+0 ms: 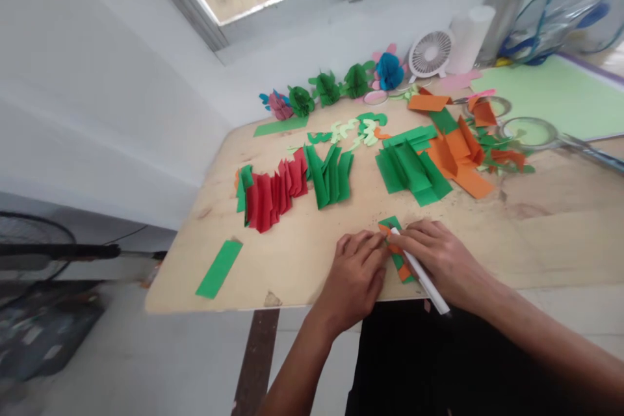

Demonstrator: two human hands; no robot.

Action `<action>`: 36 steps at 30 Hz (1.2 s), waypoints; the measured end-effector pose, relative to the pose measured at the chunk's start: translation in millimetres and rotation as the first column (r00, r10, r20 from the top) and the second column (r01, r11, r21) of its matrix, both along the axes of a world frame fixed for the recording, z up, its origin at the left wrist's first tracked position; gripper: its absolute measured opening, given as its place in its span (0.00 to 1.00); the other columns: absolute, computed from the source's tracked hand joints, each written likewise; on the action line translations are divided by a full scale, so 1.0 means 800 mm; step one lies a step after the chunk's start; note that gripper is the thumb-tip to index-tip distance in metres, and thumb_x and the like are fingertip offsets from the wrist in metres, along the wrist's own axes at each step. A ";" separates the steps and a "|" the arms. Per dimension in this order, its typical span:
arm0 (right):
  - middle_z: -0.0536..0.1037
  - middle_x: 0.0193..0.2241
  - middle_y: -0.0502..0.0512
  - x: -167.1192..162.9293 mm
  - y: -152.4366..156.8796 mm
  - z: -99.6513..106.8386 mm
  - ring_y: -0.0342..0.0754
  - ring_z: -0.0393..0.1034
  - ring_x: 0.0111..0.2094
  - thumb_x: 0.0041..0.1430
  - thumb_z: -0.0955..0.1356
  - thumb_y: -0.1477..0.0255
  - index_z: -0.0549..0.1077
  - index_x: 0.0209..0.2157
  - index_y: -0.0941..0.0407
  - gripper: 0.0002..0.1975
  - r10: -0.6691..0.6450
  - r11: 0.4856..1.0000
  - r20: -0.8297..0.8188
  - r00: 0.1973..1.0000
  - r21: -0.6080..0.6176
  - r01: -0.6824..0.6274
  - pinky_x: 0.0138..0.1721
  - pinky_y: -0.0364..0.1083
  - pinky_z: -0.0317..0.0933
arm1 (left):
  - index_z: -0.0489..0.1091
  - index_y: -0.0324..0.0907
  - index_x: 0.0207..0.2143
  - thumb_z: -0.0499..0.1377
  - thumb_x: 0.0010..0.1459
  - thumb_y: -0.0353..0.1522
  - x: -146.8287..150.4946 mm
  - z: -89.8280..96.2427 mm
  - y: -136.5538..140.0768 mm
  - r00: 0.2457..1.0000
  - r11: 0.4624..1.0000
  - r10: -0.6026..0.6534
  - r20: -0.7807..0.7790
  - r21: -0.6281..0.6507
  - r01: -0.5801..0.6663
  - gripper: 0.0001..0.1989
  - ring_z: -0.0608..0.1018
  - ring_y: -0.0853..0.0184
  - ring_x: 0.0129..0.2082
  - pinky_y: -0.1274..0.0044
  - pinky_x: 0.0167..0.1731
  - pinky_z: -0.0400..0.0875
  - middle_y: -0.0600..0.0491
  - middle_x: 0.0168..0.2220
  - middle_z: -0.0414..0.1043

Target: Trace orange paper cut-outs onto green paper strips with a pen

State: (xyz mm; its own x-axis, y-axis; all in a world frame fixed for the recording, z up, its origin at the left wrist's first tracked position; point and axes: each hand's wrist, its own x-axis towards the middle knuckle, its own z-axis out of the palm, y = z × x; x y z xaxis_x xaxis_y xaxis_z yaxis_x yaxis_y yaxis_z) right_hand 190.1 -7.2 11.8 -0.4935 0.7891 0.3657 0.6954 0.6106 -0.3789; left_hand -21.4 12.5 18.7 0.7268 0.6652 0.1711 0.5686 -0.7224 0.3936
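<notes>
My right hand [441, 257] grips a white pen [426, 285], tip up against the paper by the table's front edge. Under the tip lies a green paper strip [391, 222] with orange paper pieces [404, 272] on it; my fingers cover part of them. My left hand [357, 273] presses on the left side of this strip, its fingers bent and close together. Just beyond both hands stand folded green papers [412, 169] and another folded green bunch [329, 175], with folded red papers [273, 195] to the left.
A loose green strip [219, 268] lies at the front left. Orange papers [458, 149] and scissors [575, 143] are at the right. Along the wall stand paper figures [325, 88], a small fan [430, 54] and a white roll [472, 38]. The table's front edge [297, 304] runs close to my body.
</notes>
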 end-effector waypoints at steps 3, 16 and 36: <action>0.77 0.41 0.58 -0.005 -0.002 0.002 0.52 0.66 0.44 0.65 0.61 0.75 0.66 0.54 0.58 0.17 -0.048 0.997 0.015 0.999 -0.063 0.049 0.43 0.51 0.59 | 0.67 0.40 0.53 0.49 0.64 0.28 0.000 -0.001 0.000 1.000 0.999 0.010 0.008 0.040 -0.010 0.17 0.67 0.58 0.58 0.62 0.56 0.59 0.45 0.56 0.70; 0.77 0.40 0.56 -0.008 -0.002 0.006 0.50 0.63 0.42 0.64 0.62 0.73 0.67 0.50 0.55 0.14 -0.083 0.982 0.049 0.995 -0.165 0.090 0.42 0.50 0.53 | 0.64 0.44 0.57 0.50 0.64 0.31 -0.004 -0.032 0.006 0.999 0.957 0.046 0.012 0.287 -0.048 0.19 0.72 0.58 0.53 0.66 0.49 0.68 0.47 0.53 0.72; 0.77 0.39 0.51 -0.010 -0.002 -0.001 0.50 0.63 0.39 0.63 0.62 0.70 0.66 0.46 0.54 0.10 -0.098 0.992 0.053 0.994 -0.076 0.102 0.39 0.50 0.52 | 0.67 0.49 0.56 0.51 0.62 0.33 -0.019 -0.066 0.026 1.000 0.890 -0.014 0.016 0.456 0.005 0.20 0.77 0.57 0.48 0.66 0.45 0.71 0.49 0.48 0.77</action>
State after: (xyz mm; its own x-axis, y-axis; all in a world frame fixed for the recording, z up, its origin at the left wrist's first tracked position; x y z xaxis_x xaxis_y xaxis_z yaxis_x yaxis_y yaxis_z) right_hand 182.4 -8.8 11.2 -0.4266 0.8607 0.2779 0.7705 0.5068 -0.3867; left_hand -36.8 33.3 -34.2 0.7263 0.5043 0.4671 0.5569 -0.8300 0.0303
